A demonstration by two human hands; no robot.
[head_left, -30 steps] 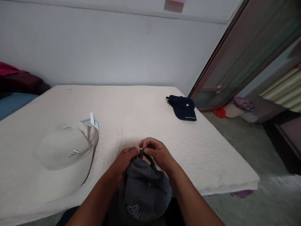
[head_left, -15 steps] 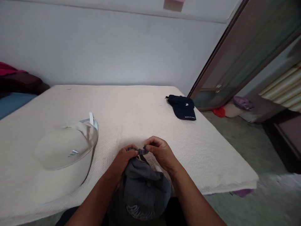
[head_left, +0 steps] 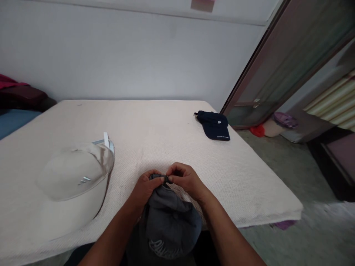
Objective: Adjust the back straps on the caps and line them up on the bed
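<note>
A grey cap with stitched lettering lies at the near edge of the cream-covered bed, its back strap turned away from me. My left hand pinches the strap from the left. My right hand pinches it from the right, fingers curled tight. The fingertips of both hands meet over the small dark buckle at the cap's rear.
A white cap with a loose strap rests on the bed to the left. A navy cap lies near the far right corner. Dark red bedding sits at the left. A glass door and concrete floor are to the right.
Both hands stayed on the grey cap's strap. They drew slightly apart half a second ago, showing the strap, and now pinch close together again.
</note>
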